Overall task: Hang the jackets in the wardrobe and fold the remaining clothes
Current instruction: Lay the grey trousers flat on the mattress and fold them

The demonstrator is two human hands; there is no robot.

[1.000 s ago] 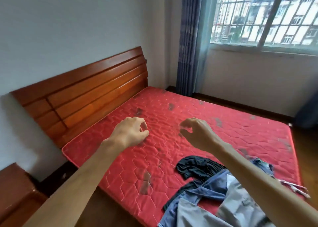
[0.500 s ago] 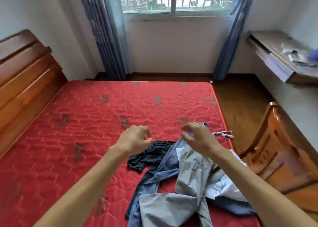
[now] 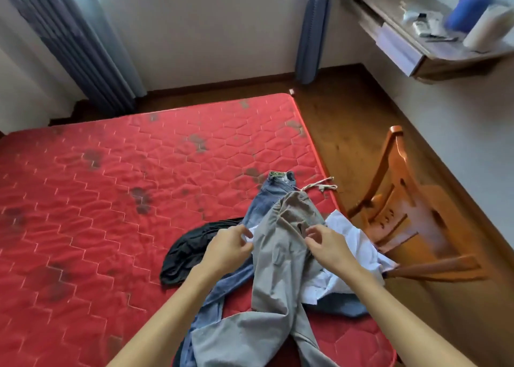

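Observation:
A pile of clothes lies at the near right corner of the red mattress (image 3: 111, 186). Grey trousers (image 3: 281, 269) sprawl on top, over blue jeans (image 3: 265, 202), a black garment (image 3: 189, 250), a white shirt (image 3: 350, 236) and a dark blue piece (image 3: 342, 307). My left hand (image 3: 228, 248) hovers at the trousers' left edge. My right hand (image 3: 326, 245) hovers over their right side. The fingers of both are loosely curled and I see nothing gripped in either. No wardrobe or hanger is in view.
A wooden chair (image 3: 403, 200) stands close to the bed's right side, on the wooden floor (image 3: 342, 111). A wall-mounted desk (image 3: 403, 41) at the top right carries a blue object and a white roll. Curtains (image 3: 69, 33) hang along the far wall.
My view has swung right and down from the headboard to the pile. Both hands have dropped from above the mattress to just over the grey trousers.

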